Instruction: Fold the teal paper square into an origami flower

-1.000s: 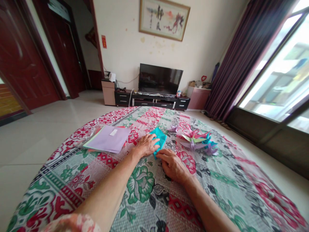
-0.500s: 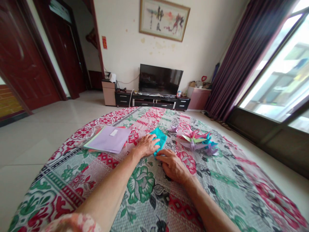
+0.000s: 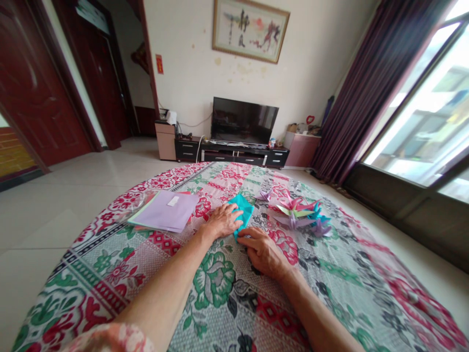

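Observation:
A turquoise sheet of origami paper, folded into a small kite-like shape, lies flat on the tablecloth. My left hand rests over its left side, fingers spread and pressing it down. At the paper's lower tip is my right hand, its fingers bent together on that corner; the thumb is mostly hidden. To the right sits a group of folded paper cranes in pink, lime green, blue and purple. One more purple crane stands apart, closer to the paper.
Left of my hands lies a stack of coloured paper, a purple sheet on top, beside clear plastic wrapping. A flowered tablecloth covers the round table. Beyond it stand a television and a low cabinet.
The view has shifted very slightly. Both hands stay at almost the same spots on the turquoise paper, and the cranes and paper stack have not moved.

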`<state>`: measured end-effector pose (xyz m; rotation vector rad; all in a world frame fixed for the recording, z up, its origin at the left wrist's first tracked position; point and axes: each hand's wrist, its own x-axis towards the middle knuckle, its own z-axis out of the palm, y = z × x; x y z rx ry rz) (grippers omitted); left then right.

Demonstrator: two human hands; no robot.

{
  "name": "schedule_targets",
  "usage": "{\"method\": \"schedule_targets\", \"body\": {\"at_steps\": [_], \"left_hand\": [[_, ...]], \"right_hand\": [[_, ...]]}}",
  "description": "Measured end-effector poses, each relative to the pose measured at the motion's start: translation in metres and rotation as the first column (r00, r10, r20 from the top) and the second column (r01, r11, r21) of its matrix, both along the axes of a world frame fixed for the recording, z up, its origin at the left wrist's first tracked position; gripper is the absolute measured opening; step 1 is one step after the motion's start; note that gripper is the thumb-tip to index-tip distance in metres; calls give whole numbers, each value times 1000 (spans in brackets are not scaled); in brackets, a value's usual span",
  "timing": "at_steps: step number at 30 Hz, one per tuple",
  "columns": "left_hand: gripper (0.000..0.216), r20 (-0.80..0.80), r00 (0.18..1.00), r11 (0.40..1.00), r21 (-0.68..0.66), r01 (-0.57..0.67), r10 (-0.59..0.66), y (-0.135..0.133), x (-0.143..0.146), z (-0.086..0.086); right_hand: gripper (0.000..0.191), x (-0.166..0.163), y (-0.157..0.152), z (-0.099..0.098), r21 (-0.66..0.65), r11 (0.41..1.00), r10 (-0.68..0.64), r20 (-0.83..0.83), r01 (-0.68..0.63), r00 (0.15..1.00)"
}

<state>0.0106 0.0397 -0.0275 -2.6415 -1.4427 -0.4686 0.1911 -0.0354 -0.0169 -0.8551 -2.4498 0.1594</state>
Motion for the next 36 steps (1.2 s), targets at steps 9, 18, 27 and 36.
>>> {"method": "schedule_targets", "body": {"at_steps": [9, 18, 27, 36], "left_hand": [[39, -2, 1000, 1000, 3, 3, -3, 1, 0, 0], [38, 5, 1000, 1000, 13, 1, -1, -1, 1, 1], [39, -8, 1000, 1000, 25, -18, 18, -3, 1, 0], [39, -38, 998, 999, -12, 44, -44, -3, 2, 6]], "right_hand": [[45, 0, 0, -1, 26, 1000, 0, -1, 1, 1000], [32, -6, 1, 3, 28, 986, -158, -107, 162, 982], [17, -8, 4, 5, 43, 982, -184, -61, 186, 981], [14, -11, 22, 5, 1, 975, -224, -51, 224, 973]]}}
